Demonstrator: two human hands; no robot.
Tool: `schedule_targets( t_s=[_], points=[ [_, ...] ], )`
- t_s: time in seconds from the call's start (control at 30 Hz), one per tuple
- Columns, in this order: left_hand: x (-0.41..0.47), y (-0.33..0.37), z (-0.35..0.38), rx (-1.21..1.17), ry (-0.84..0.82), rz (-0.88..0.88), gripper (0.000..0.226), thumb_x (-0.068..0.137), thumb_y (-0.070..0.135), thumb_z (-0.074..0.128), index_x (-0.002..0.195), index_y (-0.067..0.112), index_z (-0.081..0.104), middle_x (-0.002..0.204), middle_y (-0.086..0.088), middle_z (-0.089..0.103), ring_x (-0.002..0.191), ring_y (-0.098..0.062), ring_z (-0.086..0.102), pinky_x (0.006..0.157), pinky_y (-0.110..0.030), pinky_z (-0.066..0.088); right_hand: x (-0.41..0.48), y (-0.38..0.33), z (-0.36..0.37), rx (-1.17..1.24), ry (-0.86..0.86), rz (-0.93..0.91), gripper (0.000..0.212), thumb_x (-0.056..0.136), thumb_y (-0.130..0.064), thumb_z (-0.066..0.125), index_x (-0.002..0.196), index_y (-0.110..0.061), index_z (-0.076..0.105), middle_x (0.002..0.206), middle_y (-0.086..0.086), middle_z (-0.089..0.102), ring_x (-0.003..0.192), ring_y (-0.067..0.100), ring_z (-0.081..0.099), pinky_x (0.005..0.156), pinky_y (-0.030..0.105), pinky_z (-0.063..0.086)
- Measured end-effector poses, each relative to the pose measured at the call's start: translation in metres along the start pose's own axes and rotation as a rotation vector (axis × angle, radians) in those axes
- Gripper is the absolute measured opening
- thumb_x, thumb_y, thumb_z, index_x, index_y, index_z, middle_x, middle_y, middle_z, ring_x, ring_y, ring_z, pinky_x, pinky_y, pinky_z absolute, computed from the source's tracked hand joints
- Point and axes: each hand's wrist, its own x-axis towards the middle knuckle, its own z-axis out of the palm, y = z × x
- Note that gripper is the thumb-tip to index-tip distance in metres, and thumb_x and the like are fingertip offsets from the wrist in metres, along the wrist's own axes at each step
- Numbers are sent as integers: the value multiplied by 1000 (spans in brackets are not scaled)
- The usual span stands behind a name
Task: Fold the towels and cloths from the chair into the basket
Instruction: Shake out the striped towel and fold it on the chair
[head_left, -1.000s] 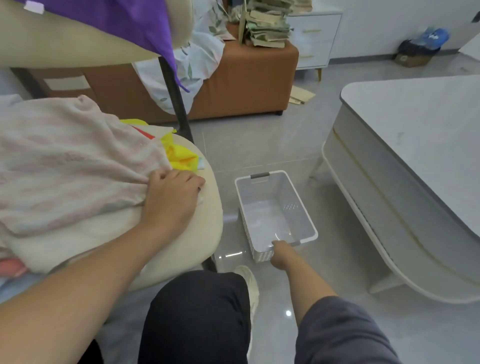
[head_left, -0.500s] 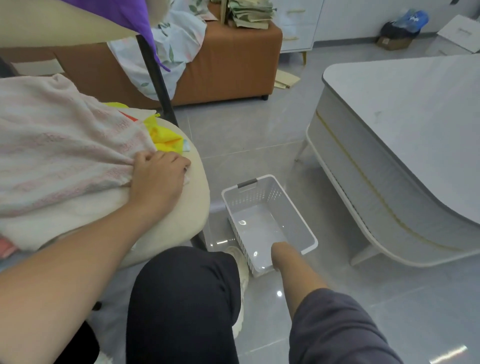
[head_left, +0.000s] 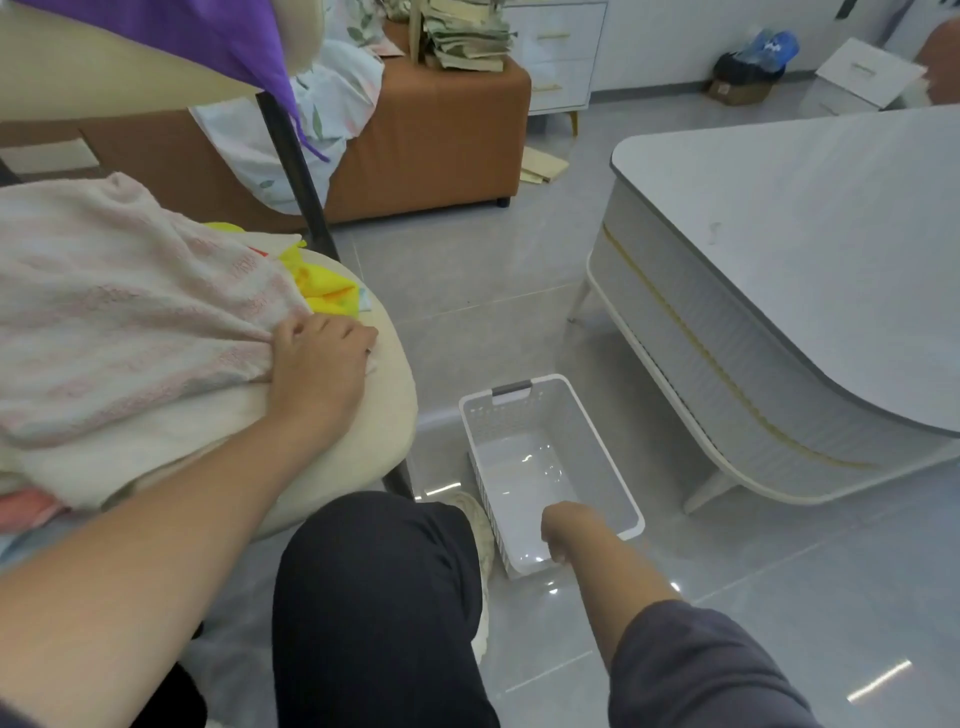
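Observation:
A pink-and-white striped towel (head_left: 119, 322) lies on top of a pile on the cream chair seat (head_left: 384, 405) at the left. Under it show a cream towel (head_left: 130, 457), a yellow cloth (head_left: 327, 288) and a salmon cloth (head_left: 26, 512). My left hand (head_left: 317, 364) rests on the striped towel's right edge, fingers curled over the fabric. An empty white plastic basket (head_left: 613, 467) with a grey handle stands on the floor. My right hand (head_left: 563, 530) grips its near rim.
A purple cloth (head_left: 228, 36) hangs from the chair back above. A large grey-topped table (head_left: 810, 270) stands at the right. An orange ottoman (head_left: 441, 135) with a floral cloth and stacked papers is behind. My dark-trousered knee (head_left: 374, 587) is beside the basket.
The basket has slid nearer to me and the chair with my right hand on its rim. My left hand has stayed on the striped towel, fingers curling more.

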Motion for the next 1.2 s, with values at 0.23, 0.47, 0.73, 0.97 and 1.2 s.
schedule_targets(
  t_s=[0.23, 0.47, 0.73, 0.97, 1.2],
  points=[
    [4, -14, -60, -224, 33, 32, 35, 89, 23, 36, 94, 9, 68, 90, -10, 63, 83, -35, 55, 68, -46, 48, -70, -35, -118, 259, 380, -186, 42, 95, -19, 46, 135, -24, 53, 136, 2, 55, 123, 25, 52, 98, 37, 45],
    [15, -56, -145, -611, 135, -146, 23, 97, 14, 44, 91, 8, 66, 84, -5, 67, 80, -21, 56, 68, -29, 36, -181, -120, -231, 758, 731, -638, 33, 89, -25, 65, 121, -20, 62, 100, -4, 64, 93, 17, 62, 80, 28, 49],
    [17, -113, -228, -551, 202, -148, 18, 94, 17, 52, 92, 15, 70, 83, 1, 68, 80, -19, 59, 66, -27, 35, -278, -209, -286, 851, 492, -1080, 36, 79, -36, 76, 108, -30, 55, 104, -5, 68, 92, 11, 65, 76, 27, 50],
    [17, -154, -295, -500, 208, -111, 13, 91, 17, 61, 90, 15, 75, 79, 8, 64, 79, -11, 56, 62, -13, 33, -321, -257, -324, 711, 524, -1074, 22, 93, -8, 46, 111, -5, 57, 91, 5, 60, 80, 17, 59, 70, 36, 52],
    [18, -192, -359, -195, 37, -86, 11, 78, 27, 77, 84, 24, 69, 72, 7, 57, 67, -7, 51, 57, -20, 34, -369, -251, -381, 379, 863, -840, 35, 96, -3, 32, 103, -3, 66, 87, 13, 72, 70, 21, 72, 60, 29, 59]
  ],
)
